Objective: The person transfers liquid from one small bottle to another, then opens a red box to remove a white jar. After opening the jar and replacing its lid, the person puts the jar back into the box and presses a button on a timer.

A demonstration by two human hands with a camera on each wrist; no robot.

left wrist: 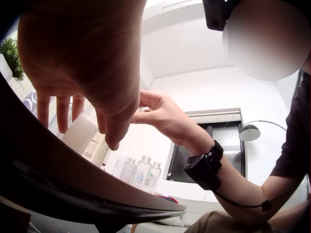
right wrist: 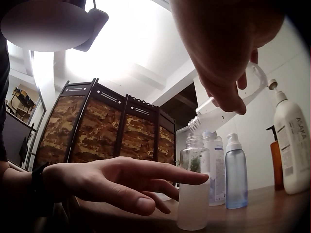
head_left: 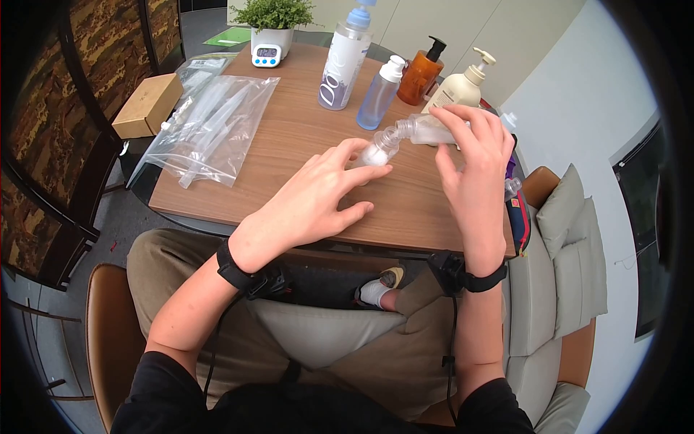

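My right hand (head_left: 477, 145) grips a clear plastic bottle (head_left: 432, 130), tilted with its threaded mouth pointing down to the left. That mouth meets the open neck of a second clear bottle (right wrist: 193, 208), upright on the table and holding cloudy liquid. Cloudy liquid also shows inside the tilted bottle in the right wrist view. Around the upright bottle, my left hand (head_left: 318, 188) spreads its fairly straight fingers, the index fingertip (right wrist: 201, 179) right at its side. The left thumb stands apart from the bottle.
Behind the hands stand a Dove pump bottle (head_left: 340, 69), a blue bottle (head_left: 377, 100), an amber pump bottle (head_left: 419, 78) and a cream pump bottle (head_left: 459, 90). Several clear bottles (left wrist: 141, 170) are at the right. Leftward lie a zip bag (head_left: 217, 130) and a cardboard box (head_left: 148, 107); a timer (head_left: 266, 56) fronts a potted plant (head_left: 273, 14).
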